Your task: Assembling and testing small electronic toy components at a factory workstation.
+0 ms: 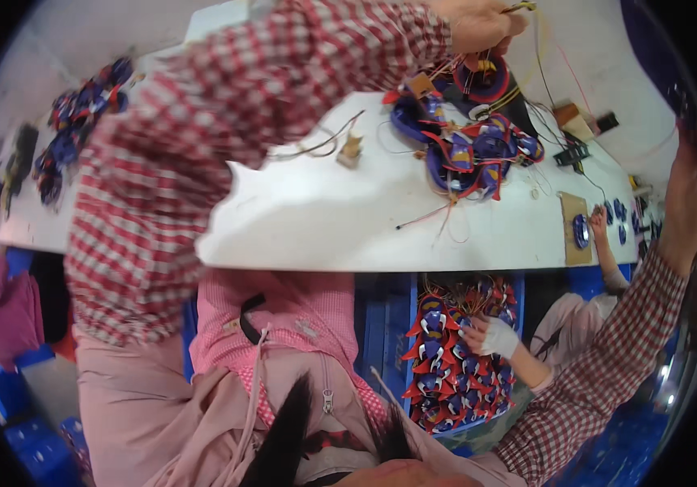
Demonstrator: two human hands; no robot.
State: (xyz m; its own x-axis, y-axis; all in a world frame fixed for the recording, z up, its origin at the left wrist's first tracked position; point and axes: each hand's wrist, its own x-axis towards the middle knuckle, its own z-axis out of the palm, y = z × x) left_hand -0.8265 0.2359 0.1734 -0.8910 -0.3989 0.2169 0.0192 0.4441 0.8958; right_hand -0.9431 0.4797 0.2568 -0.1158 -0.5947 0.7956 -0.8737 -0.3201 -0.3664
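My left arm, in a red-and-white checked sleeve, crosses the white table to its far side. There my left hand [486, 26] is closed with thumb and fingers pinched on thin wires [537, 28], some of them yellow. Just under it sits a pile of purple, red and yellow plastic toy parts [466, 154] with loose wires trailing out. My right hand [687, 187] is raised at the right rim, close to a dark purple object [657, 40]. Its fingers fade into the dark edge, so their pose is hidden.
A small tan piece [350, 152] with a cable lies mid-table. More toy parts [85, 114] lie at far left. On the right, a co-worker's bare hand [600, 217] is at a brown board [573, 243]; their white-covered hand [494, 337] reaches into a blue crate [415, 325] of toys.
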